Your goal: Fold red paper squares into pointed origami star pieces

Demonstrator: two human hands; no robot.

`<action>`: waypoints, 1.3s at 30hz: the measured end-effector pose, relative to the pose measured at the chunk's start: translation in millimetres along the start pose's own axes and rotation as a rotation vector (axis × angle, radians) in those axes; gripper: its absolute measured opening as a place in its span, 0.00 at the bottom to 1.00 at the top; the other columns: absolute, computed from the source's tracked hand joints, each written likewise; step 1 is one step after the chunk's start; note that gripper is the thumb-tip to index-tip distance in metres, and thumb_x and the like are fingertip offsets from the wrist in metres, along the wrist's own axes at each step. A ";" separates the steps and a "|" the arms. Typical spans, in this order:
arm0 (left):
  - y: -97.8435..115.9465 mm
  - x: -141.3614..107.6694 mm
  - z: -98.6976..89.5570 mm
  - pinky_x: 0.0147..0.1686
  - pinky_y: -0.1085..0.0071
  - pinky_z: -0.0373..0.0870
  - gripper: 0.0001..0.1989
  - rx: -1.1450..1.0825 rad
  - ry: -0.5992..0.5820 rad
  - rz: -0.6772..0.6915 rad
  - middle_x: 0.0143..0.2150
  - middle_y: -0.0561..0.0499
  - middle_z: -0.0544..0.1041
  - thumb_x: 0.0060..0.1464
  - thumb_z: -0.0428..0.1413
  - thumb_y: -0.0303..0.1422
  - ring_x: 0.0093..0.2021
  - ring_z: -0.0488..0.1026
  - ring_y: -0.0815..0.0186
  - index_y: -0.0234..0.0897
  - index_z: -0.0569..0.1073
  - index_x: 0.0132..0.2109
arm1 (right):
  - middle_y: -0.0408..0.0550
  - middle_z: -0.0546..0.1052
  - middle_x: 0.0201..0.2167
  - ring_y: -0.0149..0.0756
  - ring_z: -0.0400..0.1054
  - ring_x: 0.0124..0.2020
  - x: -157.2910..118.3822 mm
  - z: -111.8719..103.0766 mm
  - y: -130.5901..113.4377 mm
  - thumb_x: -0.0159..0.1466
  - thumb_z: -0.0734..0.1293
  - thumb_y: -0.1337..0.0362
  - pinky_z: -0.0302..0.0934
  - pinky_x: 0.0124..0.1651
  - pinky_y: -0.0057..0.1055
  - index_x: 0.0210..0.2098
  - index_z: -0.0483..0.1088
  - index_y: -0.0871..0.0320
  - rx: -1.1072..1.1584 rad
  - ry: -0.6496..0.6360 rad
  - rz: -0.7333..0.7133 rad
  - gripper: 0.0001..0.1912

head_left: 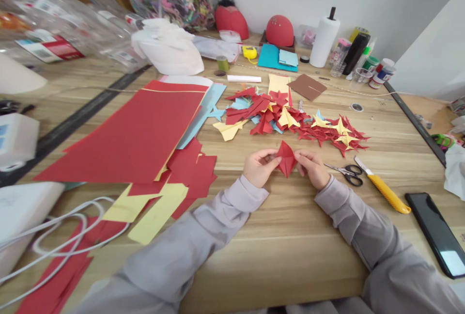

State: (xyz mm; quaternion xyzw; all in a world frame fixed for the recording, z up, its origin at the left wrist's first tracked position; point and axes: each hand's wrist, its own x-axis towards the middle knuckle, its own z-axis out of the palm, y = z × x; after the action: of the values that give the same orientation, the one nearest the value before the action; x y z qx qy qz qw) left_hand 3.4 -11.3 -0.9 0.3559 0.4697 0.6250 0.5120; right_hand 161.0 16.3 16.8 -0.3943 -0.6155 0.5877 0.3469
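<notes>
A small red folded paper (286, 160), diamond-shaped with creases down its middle, is held above the table between both hands. My left hand (259, 164) pinches its left edge, thumb on the near face. At the right edge, my right hand (311, 164) grips it between thumb and fingers. Just beyond lies a heap of folded paper pieces (267, 110) in red, yellow and light blue. More red and yellow star-like folded pieces (336, 132) spread to the right. Black-handled scissors (351, 174) and a yellow utility knife (387, 190) rest right of my right hand.
Large red paper sheets (134, 134) cover the left, with red and yellow cut strips (160, 212) below them. White cables (80, 227) loop at the lower left. A black phone (434, 231) lies at the right. Bottles and jars, including a white cylinder (324, 42), stand at the back.
</notes>
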 end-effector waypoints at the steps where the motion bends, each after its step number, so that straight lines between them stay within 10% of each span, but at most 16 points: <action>1: 0.3 -0.2 0.0 0.26 0.71 0.70 0.14 0.006 -0.007 0.000 0.24 0.51 0.76 0.31 0.66 0.32 0.23 0.70 0.70 0.33 0.78 0.30 | 0.36 0.60 0.09 0.25 0.51 0.13 -0.1 0.1 -0.6 0.58 0.63 0.49 0.45 0.20 0.26 0.26 0.68 0.59 -0.004 -0.005 -0.002 0.18; 21: 1.2 -3.3 2.4 0.34 0.67 0.71 0.11 0.176 -0.044 0.107 0.30 0.48 0.78 0.35 0.64 0.34 0.31 0.73 0.65 0.34 0.78 0.30 | 0.44 0.74 0.24 0.29 0.67 0.25 2.9 5.3 6.6 0.50 0.71 0.51 0.63 0.30 0.29 0.27 0.68 0.59 0.040 -0.072 -0.045 0.18; 39: -0.4 -2.7 1.8 0.32 0.71 0.68 0.09 0.150 -0.085 0.098 0.27 0.51 0.76 0.39 0.63 0.34 0.28 0.70 0.68 0.33 0.76 0.29 | 0.36 0.61 0.09 0.25 0.53 0.13 -0.5 -0.3 3.8 0.59 0.62 0.51 0.48 0.19 0.25 0.25 0.68 0.60 -0.029 -0.012 0.005 0.18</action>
State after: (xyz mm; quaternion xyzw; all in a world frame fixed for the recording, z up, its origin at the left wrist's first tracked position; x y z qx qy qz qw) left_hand 5.8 -13.6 -0.6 0.4420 0.4749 0.5966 0.4724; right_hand 161.8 16.0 13.0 -0.3973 -0.6252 0.5817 0.3360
